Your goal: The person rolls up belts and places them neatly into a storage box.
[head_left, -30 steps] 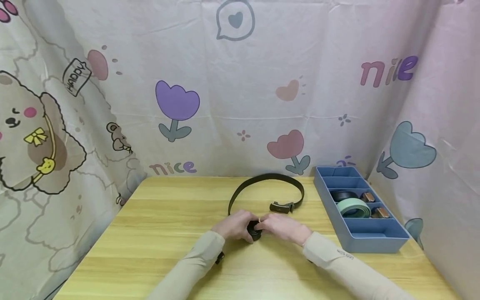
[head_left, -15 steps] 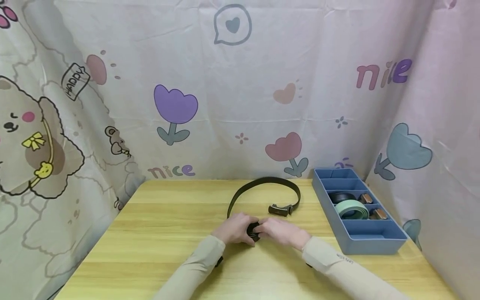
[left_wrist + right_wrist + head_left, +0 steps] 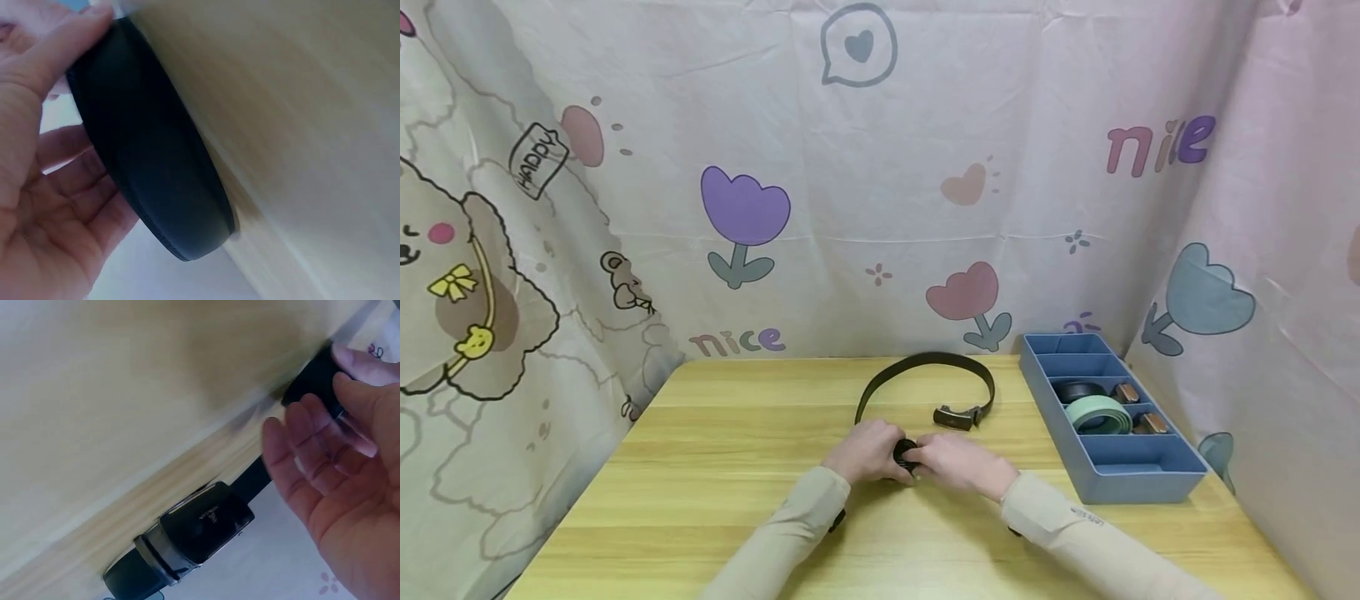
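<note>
A dark belt (image 3: 925,360) lies on edge on the wooden table, its free length curving in a wide loop behind the hands. One end is rolled into a tight coil (image 3: 904,455). My left hand (image 3: 867,452) grips the coil from the left; in the left wrist view the thumb lies along the top edge of the black band (image 3: 150,150). From the right, my right hand (image 3: 964,463) pinches the coil, with thumb and index finger at its top. The belt's metal-framed buckle (image 3: 206,519) rests apart from the hands, at the loop's other end.
A blue divided box (image 3: 1078,458) stands to the right. Inside are a rolled mint-green belt (image 3: 1099,414), a rolled black belt (image 3: 1078,390) and two brownish metal buckles. A printed curtain (image 3: 850,208) hangs behind the table (image 3: 715,433) and along its sides.
The head view has shifted slightly. Both hands stay at the coil with small finger movements, and the belt's loop looks slightly narrower. The box and its belts stay in place.
</note>
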Tool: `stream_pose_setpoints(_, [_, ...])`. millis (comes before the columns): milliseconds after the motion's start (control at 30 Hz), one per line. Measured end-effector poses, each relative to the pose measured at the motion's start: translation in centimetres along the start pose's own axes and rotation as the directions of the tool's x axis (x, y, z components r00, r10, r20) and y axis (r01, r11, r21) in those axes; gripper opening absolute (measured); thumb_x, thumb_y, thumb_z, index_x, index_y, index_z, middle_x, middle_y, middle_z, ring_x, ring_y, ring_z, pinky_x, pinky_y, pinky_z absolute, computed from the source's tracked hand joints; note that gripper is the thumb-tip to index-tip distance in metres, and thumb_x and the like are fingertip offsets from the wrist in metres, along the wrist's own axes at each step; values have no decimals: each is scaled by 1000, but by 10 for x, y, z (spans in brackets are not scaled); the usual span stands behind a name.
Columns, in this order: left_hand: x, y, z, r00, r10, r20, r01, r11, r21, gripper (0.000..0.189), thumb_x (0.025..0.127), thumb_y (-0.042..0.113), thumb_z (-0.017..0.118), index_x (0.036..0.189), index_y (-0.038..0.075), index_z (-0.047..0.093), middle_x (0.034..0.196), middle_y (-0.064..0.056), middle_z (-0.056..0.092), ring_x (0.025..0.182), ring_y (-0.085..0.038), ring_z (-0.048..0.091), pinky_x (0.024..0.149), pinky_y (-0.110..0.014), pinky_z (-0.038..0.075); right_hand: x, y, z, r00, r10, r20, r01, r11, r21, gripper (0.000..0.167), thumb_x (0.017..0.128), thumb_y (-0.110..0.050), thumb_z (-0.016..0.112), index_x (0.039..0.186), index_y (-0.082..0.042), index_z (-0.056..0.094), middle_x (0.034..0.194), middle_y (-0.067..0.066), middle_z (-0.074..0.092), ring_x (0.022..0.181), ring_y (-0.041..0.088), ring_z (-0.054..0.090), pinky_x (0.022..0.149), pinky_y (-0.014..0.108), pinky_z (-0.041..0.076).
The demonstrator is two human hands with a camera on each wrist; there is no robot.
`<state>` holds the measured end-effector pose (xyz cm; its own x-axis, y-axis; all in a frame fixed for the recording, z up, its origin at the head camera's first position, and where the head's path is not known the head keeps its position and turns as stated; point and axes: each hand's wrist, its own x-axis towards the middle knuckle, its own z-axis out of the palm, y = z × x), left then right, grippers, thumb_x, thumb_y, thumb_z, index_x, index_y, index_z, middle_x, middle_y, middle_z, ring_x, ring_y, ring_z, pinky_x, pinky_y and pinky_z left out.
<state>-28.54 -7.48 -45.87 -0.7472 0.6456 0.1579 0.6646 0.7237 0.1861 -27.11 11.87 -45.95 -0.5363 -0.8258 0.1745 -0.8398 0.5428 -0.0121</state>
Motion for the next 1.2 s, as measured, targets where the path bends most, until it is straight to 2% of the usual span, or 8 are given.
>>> stream_pose_setpoints(67, [1, 0, 1, 1000, 3, -26, -2, 999, 41, 42, 63, 54, 85, 71, 20, 61, 61, 13, 53, 54, -4, 44, 50, -21, 36, 1, 0, 0, 1000, 18, 10, -18, 1000, 9, 4, 93, -23, 67, 96, -22, 69, 89, -5, 66, 76, 2, 59, 68, 20, 50])
stream_pose_setpoints(167, [2, -1, 1, 1000, 27, -1, -27, 999, 47, 41, 66, 54, 84, 80, 21, 64, 68, 13, 58, 60, -3, 49, 55, -21, 40, 2, 4, 0, 1000, 20, 18, -20, 1000, 12, 3, 92, -22, 66, 93, -23, 69, 89, -6, 67, 77, 3, 59, 70, 21, 50])
stream_pose_setpoints(367, [1, -2, -6, 990, 45, 134, -28, 992, -123, 48, 71, 31, 88, 112, 20, 65, 97, 8, 69, 86, -4, 60, 81, -24, 49, 1, 12, 2, 999, 25, 27, -25, 1000, -4, 9, 93, -27, 65, 98, -23, 70, 97, -6, 68, 84, 5, 62, 74, 25, 53])
stream_pose_setpoints(500, [2, 0, -7, 990, -3, 141, 27, 985, -171, 41, 69, 27, 89, 102, 19, 67, 91, 9, 67, 80, -4, 57, 76, -22, 48, 0, 12, 1, 998, 45, 53, -46, 999, 19, 12, 92, -28, 66, 103, -25, 71, 98, -6, 67, 83, 5, 61, 73, 25, 53])
stream_pose_setpoints(733, [2, 2, -1, 996, -87, 13, 87, 994, -72, 43, 59, 48, 90, 77, 19, 64, 68, 13, 57, 61, -6, 48, 57, -23, 40, 3, 8, 2, 999, 26, 35, -28, 998, 54, 15, 91, -25, 68, 106, -25, 72, 94, -7, 66, 82, 2, 60, 75, 21, 52])
stream_pose_setpoints(867, [2, -1, 1, 997, -35, 67, 43, 992, -122, 45, 64, 37, 90, 101, 21, 69, 88, 10, 67, 76, -5, 56, 71, -23, 47, 2, 12, 3, 999, 25, 26, -27, 997, 73, 18, 91, -25, 68, 109, -23, 73, 101, -5, 68, 88, 4, 62, 78, 23, 52])
stream_pose_setpoints(1000, [4, -5, -2, 987, 3, 163, 32, 978, -208, 68, 67, 16, 89, 129, 28, 63, 110, 8, 68, 92, -7, 58, 86, -25, 48, 0, 15, 2, 999, 22, 26, -24, 996, 81, 19, 91, -27, 67, 109, -22, 72, 108, -4, 69, 94, 7, 65, 83, 25, 53])
stream_pose_setpoints(1200, [8, -6, -3, 990, -68, 127, 84, 989, -124, 49, 60, 34, 92, 103, 26, 70, 90, 12, 68, 77, -4, 57, 74, -24, 47, 3, 11, 2, 1000, 4, 15, -5, 995, 102, 17, 91, -25, 68, 107, -19, 70, 100, -3, 69, 90, 5, 64, 81, 24, 53])
